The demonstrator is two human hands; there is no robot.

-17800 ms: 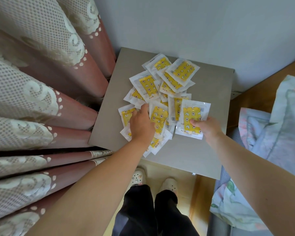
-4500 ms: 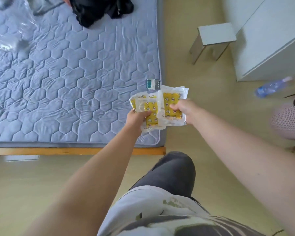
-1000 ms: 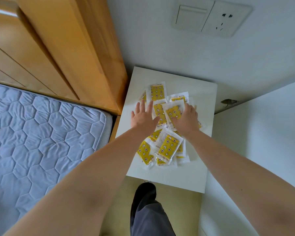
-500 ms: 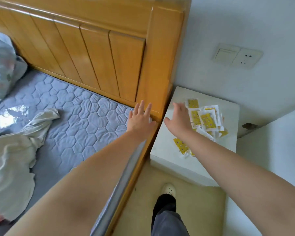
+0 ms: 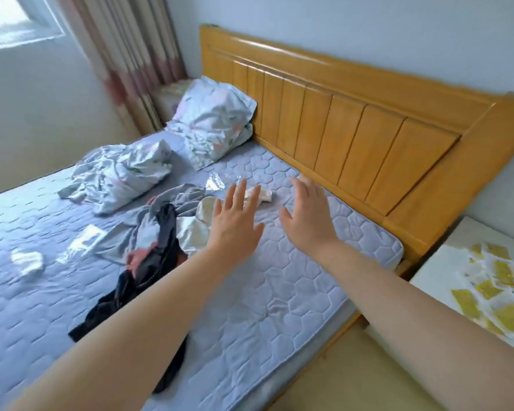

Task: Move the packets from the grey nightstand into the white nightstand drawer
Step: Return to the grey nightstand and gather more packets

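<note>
Two hands are empty now. The left hand (image 5: 235, 229) and right hand (image 5: 307, 219) have swung away from the white nightstand (image 5: 445, 262) and float over the mattress (image 5: 294, 292), fingers spread wide, holding nothing. The yellow packets (image 5: 499, 295) lie spread on the nightstand's top, blurry and partly cut off at the right edge of the view. On the mattress lie black clothes (image 5: 161, 241).

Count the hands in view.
2. The left hand hovers open over the mattress beside the heap of clothes; the right hand hovers open over it nearer the headboard. Both are empty.
</note>
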